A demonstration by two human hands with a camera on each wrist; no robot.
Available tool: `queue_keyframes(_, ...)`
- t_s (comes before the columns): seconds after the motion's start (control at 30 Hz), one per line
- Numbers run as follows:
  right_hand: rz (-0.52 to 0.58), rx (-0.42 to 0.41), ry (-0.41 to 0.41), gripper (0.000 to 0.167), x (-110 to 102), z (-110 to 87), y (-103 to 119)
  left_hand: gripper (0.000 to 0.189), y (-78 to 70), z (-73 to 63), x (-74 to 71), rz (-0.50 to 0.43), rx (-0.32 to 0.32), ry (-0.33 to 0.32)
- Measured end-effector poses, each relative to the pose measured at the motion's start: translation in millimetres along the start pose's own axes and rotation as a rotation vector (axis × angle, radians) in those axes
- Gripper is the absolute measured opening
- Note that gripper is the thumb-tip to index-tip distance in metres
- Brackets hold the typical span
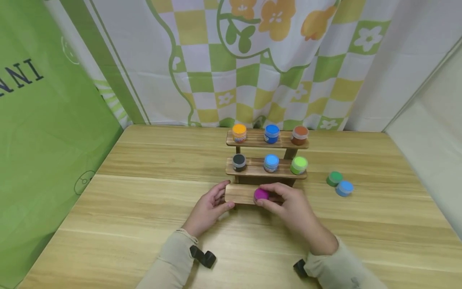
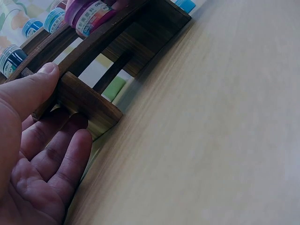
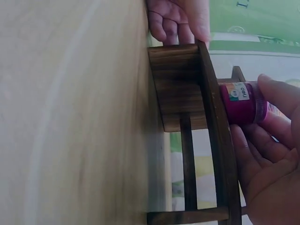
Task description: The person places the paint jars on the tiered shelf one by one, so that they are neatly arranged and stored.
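Note:
A three-tier wooden rack (image 1: 239, 194) stands on the table. At the left end of its lowest shelf, my left hand (image 1: 207, 210) holds the wood, thumb at the front edge and fingers reaching underneath in the left wrist view. My right hand (image 1: 297, 210) pinches a magenta paint jar (image 3: 240, 104) by its sides; the jar's base meets that shelf, right of its middle. On the middle shelf sit black (image 1: 239, 162), light blue (image 1: 271, 163) and lime green (image 1: 298, 165) jars. Orange (image 1: 239, 133), blue (image 1: 272, 134) and brown (image 1: 299, 135) jars occupy the top shelf.
Right of the rack, a dark green jar (image 1: 334, 178) and a light blue jar (image 1: 344, 188) lie close together on the wood-grain table (image 1: 151, 168). A patterned curtain (image 1: 202, 84) hangs behind the table, and a green cloth (image 1: 47, 132) borders it on the left.

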State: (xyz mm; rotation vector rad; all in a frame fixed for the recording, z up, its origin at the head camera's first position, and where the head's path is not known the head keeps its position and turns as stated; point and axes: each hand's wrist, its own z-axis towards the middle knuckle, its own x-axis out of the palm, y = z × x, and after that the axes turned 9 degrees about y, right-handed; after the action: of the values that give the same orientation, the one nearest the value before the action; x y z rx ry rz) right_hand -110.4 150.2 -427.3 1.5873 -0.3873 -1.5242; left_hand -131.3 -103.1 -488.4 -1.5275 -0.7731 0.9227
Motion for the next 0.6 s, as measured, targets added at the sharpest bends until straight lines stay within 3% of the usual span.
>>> queue_keyframes(0.17,-0.009,0.023,-0.003,0.034,6,3.4,3,0.070,0.6,0.0,-0.5,0.017,-0.004,-0.004)
queue_keyframes(0.6,0.093,0.075,0.013,0.037,22,17.3,16,0.069,-0.8,-0.6,0.7,0.030,-0.012,-0.014)
